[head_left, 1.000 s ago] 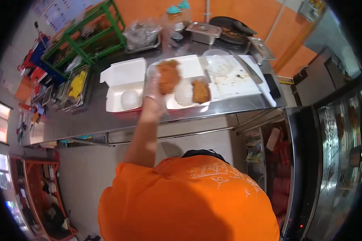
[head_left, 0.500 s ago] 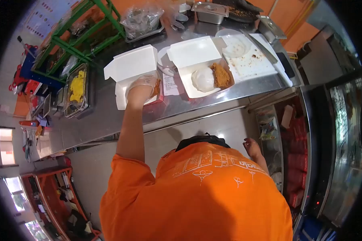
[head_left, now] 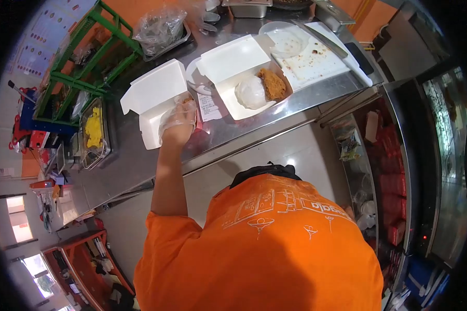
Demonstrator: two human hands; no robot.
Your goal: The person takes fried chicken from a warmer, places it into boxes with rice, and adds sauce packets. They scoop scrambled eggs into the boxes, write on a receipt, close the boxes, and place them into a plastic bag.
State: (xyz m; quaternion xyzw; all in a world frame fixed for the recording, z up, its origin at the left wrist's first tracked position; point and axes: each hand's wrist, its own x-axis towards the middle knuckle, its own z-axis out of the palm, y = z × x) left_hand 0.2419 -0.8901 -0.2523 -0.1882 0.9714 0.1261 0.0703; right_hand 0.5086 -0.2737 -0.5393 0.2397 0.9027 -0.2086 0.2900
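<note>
Head view: my gloved left hand (head_left: 177,122) has come down from over the far box (head_left: 233,59) and now sits in the near box (head_left: 151,93), at 11 o'clock from frame centre, on the steel counter (head_left: 244,132). The fried piece (head_left: 188,102) it carried is now in that box's tray, and only a brown edge shows at the 1 o'clock side of the fingers. I judge the transfer to be all but made. The fingers curl down over the piece. I cannot tell whether they are clamped on it or already slack, because the glove covers the contact. The far box, at 12 o'clock, holds a rice mound (head_left: 250,93) and a second fried piece (head_left: 271,84), both unmoved. My right hand, visible at my side half a second ago, is now out of view, probably behind the orange shirt (head_left: 264,249). A paper slip (head_left: 208,107) lies between the boxes, and its print is illegible.
</note>
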